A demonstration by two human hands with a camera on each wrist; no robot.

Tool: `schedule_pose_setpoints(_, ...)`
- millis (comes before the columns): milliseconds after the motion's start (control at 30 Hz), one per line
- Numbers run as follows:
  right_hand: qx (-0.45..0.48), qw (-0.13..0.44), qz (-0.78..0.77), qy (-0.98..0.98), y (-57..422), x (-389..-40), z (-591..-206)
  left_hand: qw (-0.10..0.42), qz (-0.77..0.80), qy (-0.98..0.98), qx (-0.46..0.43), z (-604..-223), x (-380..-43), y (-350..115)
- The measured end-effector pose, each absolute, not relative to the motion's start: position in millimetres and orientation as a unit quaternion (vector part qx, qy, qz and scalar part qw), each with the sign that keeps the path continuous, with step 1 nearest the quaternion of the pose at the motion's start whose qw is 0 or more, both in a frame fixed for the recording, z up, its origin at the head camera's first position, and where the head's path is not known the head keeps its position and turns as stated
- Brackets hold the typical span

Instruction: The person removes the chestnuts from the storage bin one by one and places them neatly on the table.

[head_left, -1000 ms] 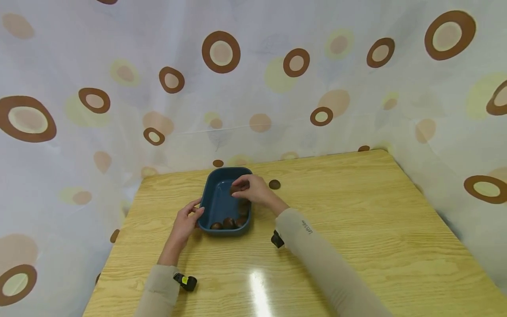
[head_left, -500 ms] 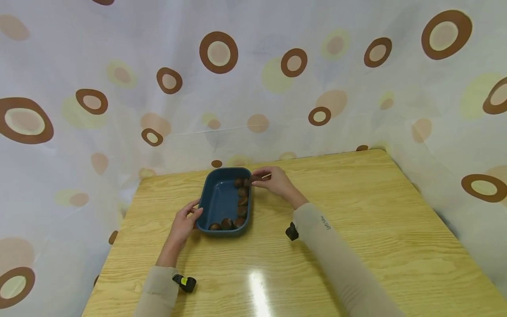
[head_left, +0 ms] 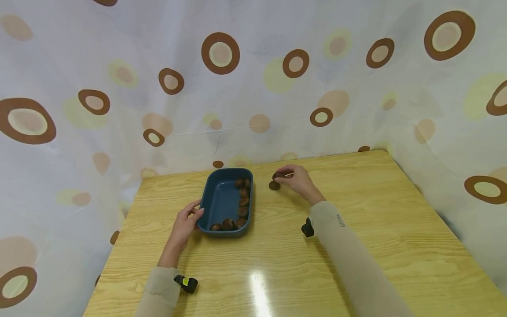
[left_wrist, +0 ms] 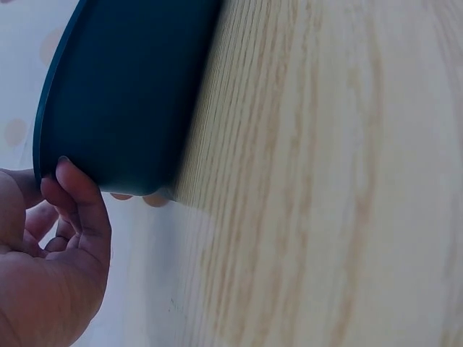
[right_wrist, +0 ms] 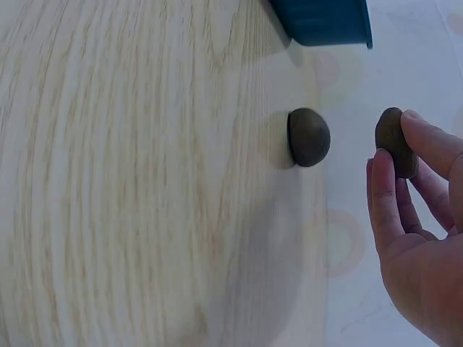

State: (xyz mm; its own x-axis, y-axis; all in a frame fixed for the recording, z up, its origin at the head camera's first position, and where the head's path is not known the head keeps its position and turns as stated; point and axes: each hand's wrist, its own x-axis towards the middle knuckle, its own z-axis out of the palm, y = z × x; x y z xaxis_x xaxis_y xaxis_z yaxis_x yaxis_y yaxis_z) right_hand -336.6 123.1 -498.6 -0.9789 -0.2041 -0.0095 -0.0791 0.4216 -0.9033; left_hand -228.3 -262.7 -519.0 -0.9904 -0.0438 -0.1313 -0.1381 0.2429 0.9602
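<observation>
A dark blue box (head_left: 222, 207) with rounded corners stands on the table. Several brown chestnuts (head_left: 228, 224) lie along its near and right walls. The left hand (head_left: 185, 223) grips its left rim, thumb over the edge and fingers outside; the left wrist view shows the curled fingers against the outer wall (left_wrist: 123, 94). To the right of the box, the right hand (head_left: 296, 180) pinches a brown chestnut (right_wrist: 395, 142) between thumb and fingertips, raised off the table. Another chestnut (right_wrist: 309, 137) sits on the tabletop close by, flat side down, apart from the held one.
The wood-grain table (head_left: 356, 211) reaches back to a patterned curtain (head_left: 253, 79), which also hangs along both sides. Black wrist cameras are strapped at the left sleeve (head_left: 158, 286) and right sleeve (head_left: 336, 233).
From inside the box, the right hand has moved right over the rim with a chestnut, to beside the one on the table. The left hand and box have stayed put.
</observation>
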Motion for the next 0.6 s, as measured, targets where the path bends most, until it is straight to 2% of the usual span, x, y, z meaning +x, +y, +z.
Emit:
schedule_pose_setpoints(367,-0.056,0.051,-0.526,0.847,137.4,-337.7,-509.1,0.023,0.616,0.786,-0.045,-522.7,-230.6,-263.3)
schedule_pose_setpoints(600,-0.017,0.081,-0.550,0.831,140.2,-331.9,-525.2,0.027,0.614,0.787,-0.050,-523.7,-228.8,-264.9)
